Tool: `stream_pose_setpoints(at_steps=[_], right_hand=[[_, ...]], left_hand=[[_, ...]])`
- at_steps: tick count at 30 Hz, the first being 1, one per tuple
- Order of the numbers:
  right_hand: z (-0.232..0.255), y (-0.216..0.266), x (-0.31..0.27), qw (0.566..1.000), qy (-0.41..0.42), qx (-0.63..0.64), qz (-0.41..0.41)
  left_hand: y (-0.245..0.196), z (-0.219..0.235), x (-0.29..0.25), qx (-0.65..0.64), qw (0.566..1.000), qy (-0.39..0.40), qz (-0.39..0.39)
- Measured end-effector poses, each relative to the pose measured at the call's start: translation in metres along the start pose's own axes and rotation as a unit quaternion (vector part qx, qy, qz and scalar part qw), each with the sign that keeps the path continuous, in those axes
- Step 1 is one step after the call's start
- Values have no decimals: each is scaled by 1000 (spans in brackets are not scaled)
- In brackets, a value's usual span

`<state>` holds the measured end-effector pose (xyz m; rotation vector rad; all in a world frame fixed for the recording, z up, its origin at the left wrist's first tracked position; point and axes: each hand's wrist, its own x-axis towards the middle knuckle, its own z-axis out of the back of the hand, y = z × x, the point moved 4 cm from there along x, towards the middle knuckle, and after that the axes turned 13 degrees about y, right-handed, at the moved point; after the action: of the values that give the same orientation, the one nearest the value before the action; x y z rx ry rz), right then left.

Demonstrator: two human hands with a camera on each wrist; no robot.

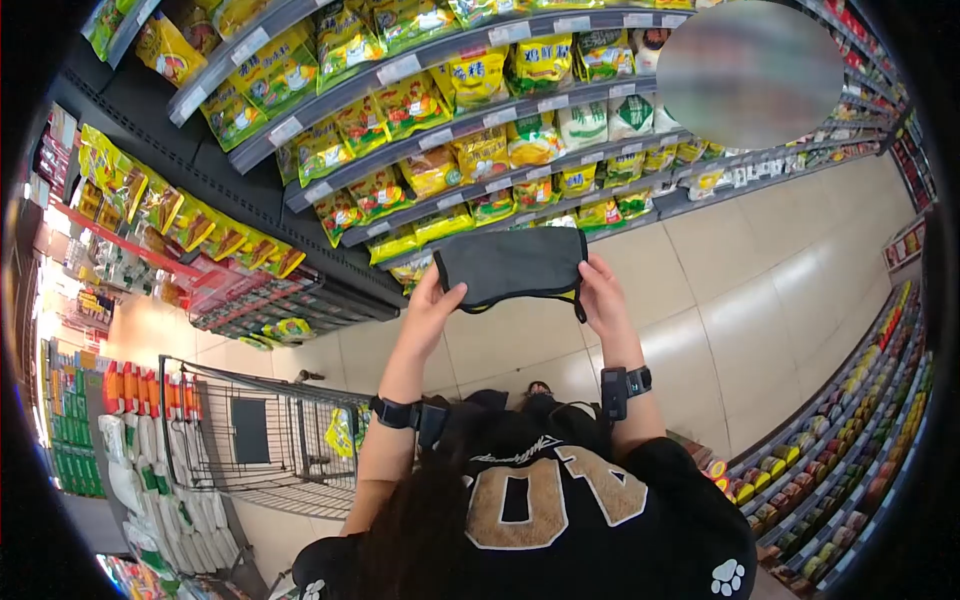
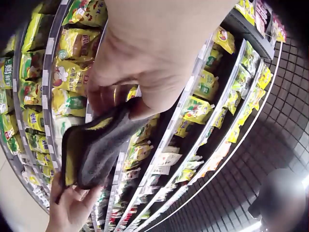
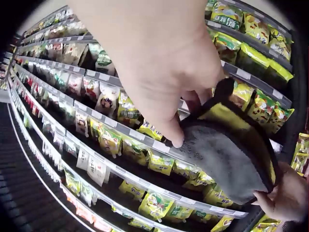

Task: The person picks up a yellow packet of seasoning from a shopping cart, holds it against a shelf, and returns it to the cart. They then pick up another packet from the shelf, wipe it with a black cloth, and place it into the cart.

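A dark grey fabric pouch-like piece [image 1: 515,265] with black edging is stretched level between both hands in the head view. The left hand [image 1: 429,305] pinches its left end, thumb on the near face. At the other end the right hand [image 1: 606,298] grips the edge, beside a short black strap hanging down. In the left wrist view the piece [image 2: 99,152] gapes along one side and shows a yellow-green lining. The right wrist view shows the same lining behind the grey face [image 3: 224,157], with the right hand [image 3: 169,82] holding the nearer end.
Shelves of yellow and green seasoning bags [image 1: 470,80] curve across the front. A wire shopping cart [image 1: 270,440] holding a yellow-green bag stands at the lower left. Hanging yellow packets [image 1: 190,215] are at the left, shelves of jars [image 1: 850,430] at the right. Pale floor tiles [image 1: 740,300] lie beyond the hands.
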<state>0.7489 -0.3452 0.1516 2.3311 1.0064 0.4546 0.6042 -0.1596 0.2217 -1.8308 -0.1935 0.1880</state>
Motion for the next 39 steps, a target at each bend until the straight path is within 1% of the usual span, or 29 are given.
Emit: stream_pose_setpoints(at_steps=[1, 2, 3, 4, 6, 7, 9, 10, 12, 14, 15, 16, 18, 20, 21, 22, 24, 25, 26, 27, 28, 30, 31, 33, 34, 36, 37, 38, 39], right_hand=[[6, -4, -4, 1000, -2, 1, -4], [12, -12, -5, 996, 47, 73, -21], [15, -17, -8, 984, 95, 143, -35], [17, -21, -12, 985, 95, 140, -34], [9, -37, -21, 949, 132, 268, -96], [7, -41, -22, 950, 135, 266, -94], [12, -57, -28, 941, -2, 302, -155], [13, -60, -29, 941, 2, 302, -154], [24, -61, -25, 973, 15, 204, -107], [33, -66, -23, 975, 12, 197, -98], [32, -60, -22, 987, -33, 135, -77], [32, -56, -23, 993, -80, 74, -54], [28, -56, -22, 993, -83, 60, -63], [23, -60, -17, 992, -101, -45, -61], [14, -60, -14, 991, -92, -73, -68], [-1, -57, -13, 991, -77, -86, -71], [-37, -49, -13, 986, -1, -117, -119], [-50, -42, -9, 983, 16, -132, -123], [-66, -42, -7, 984, 66, -69, -152], [-75, -46, -9, 977, 108, -1, -186], [-72, -48, -9, 974, 115, -5, -197], [-61, -53, -1, 964, 160, -47, -207], [-55, -61, 3, 961, 164, -48, -216], [-33, -69, 4, 966, 42, -149, -209], [-36, -76, 3, 962, 49, -154, -219], [-54, -104, -2, 965, 102, 11, -241], [-60, -118, -5, 958, 138, 8, -250], [-34, -147, -6, 936, 204, 24, -284], [-39, -155, -7, 934, 169, 9, -316]], left_hand=[[-4, -3, 0, -19, 1000, -3, 0], [-5, -6, 1, -39, 999, -4, -2], [-2, -5, 2, 0, 1000, 1, -20], [0, -7, 2, -1, 1000, 4, -22], [4, -12, 3, 29, 1000, 7, -7], [1, -20, 5, 36, 999, 22, -8], [5, -21, 7, 46, 998, 33, -2], [6, -22, 8, 54, 998, 40, 5], [6, -18, 10, 67, 997, 27, -10], [27, 2, 9, 95, 994, -33, 35], [40, 10, 8, 78, 994, -67, 33], [42, 9, 7, 123, 988, -84, 36], [41, 3, 3, 199, 972, -70, 105], [56, 2, 2, 226, 970, -66, 65], [59, 1, 3, 257, 964, -56, 35], [53, -4, 2, 251, 965, -68, 21], [51, -20, -2, 235, 968, -28, 83], [58, -18, 1, 227, 971, -42, 65], [61, -14, 1, 299, 951, -54, -50], [56, -15, -4, 368, 914, -67, -154], [59, -7, -8, 365, 915, -80, -155], [77, 13, -14, 233, 969, -70, 33], [74, 19, -18, 229, 970, -78, 33], [69, 28, -30, 209, 965, -145, 56], [64, 25, -36, 202, 965, -156, 55], [46, 10, -43, 284, 955, -59, 59], [53, 4, -44, 230, 972, -2, 52], [55, 10, -48, 220, 974, -18, 46], [57, 15, -53, 319, 947, 21, 44]])
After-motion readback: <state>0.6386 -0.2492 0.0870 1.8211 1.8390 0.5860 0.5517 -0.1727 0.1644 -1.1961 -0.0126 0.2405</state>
